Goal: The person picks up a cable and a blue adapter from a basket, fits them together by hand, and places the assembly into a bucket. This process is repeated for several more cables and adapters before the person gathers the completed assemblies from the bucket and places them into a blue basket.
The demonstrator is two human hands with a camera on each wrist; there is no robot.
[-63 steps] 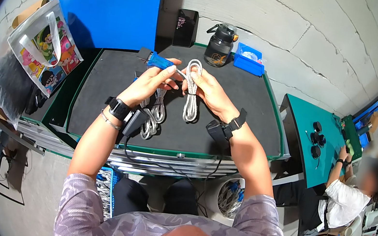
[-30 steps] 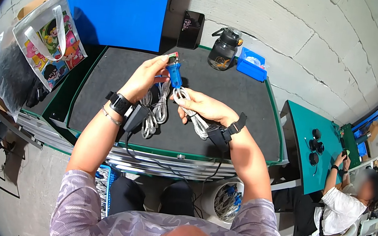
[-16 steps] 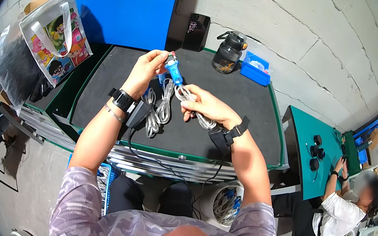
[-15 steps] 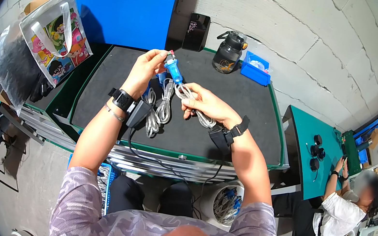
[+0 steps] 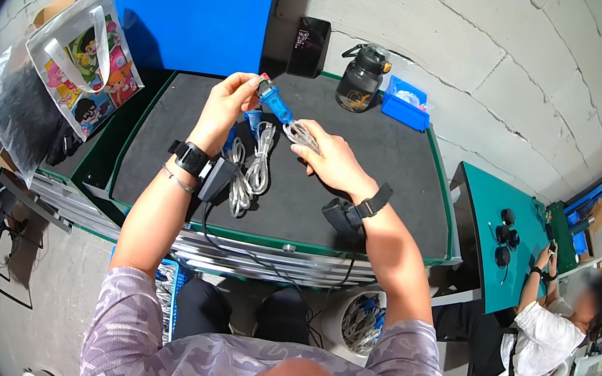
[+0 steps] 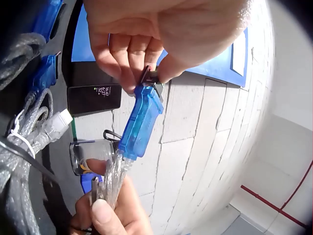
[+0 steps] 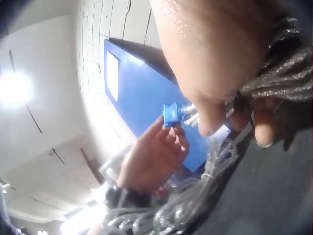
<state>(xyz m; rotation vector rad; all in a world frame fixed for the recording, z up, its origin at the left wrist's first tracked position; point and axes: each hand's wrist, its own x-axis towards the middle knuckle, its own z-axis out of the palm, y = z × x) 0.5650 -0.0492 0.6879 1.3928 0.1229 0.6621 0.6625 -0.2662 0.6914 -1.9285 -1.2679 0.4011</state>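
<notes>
My left hand (image 5: 218, 107) pinches the dark end piece (image 6: 150, 77), with a bit of red on it, of a translucent blue cable connector (image 5: 277, 104). The connector slants down to the right in the head view. From its other end runs a silvery, bundled cable (image 5: 299, 135), which my right hand (image 5: 337, 164) grips between thumb and fingers. In the right wrist view the cable coil (image 7: 281, 83) trails behind that hand. Below my left hand, more coiled grey cables (image 5: 258, 160) with blue connectors (image 5: 252, 118) lie on the dark mat.
A phone (image 5: 309, 48), a dark bottle (image 5: 361, 80) and a blue bin (image 5: 406, 106) line the back of the mat (image 5: 386, 193). A cartoon-print bag (image 5: 89, 71) stands at left. Beneath the bench are a blue basket (image 5: 177, 302) and a white bucket (image 5: 333, 325) with cables.
My left hand has shifted from the connector's body to its end piece. The connector, earlier pointing left, now slants up-left, and the right hand's coil no longer hangs upright before the palm.
</notes>
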